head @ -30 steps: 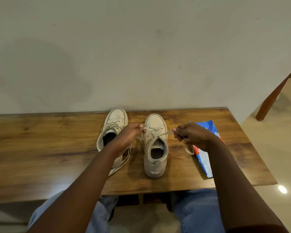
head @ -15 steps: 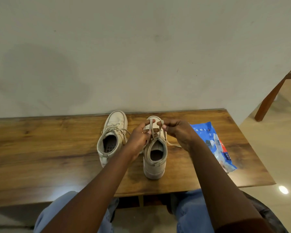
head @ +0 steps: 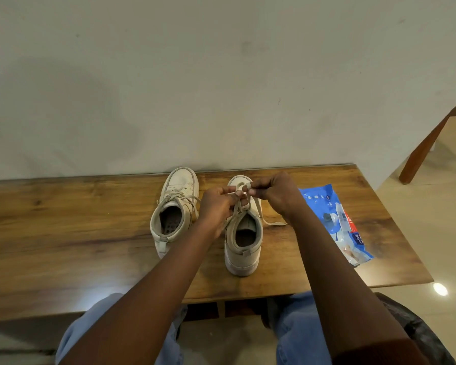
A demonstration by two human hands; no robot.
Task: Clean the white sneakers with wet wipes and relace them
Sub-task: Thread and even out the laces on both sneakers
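Two white sneakers stand side by side on the wooden table [head: 63, 233], toes toward the wall. The left sneaker [head: 173, 214] is laced and tied. Over the tongue of the right sneaker [head: 244, 243], my left hand [head: 217, 206] and my right hand [head: 273, 192] each pinch a part of its lace [head: 239, 186], which forms a loop between my fingers. One loose lace end [head: 273, 223] trails onto the table to the right of the shoe. My fingers hide the knot itself.
A blue pack of wet wipes [head: 337, 222] lies on the table to the right of the shoes. A plain wall rises right behind the table. A wooden furniture leg [head: 421, 151] stands on the tiled floor at the far right. My knees sit under the table's front edge.
My hands came together from pulling the lace ends apart. They now work a loop over the right sneaker's tongue. My right hand has shifted away from the wipes pack.
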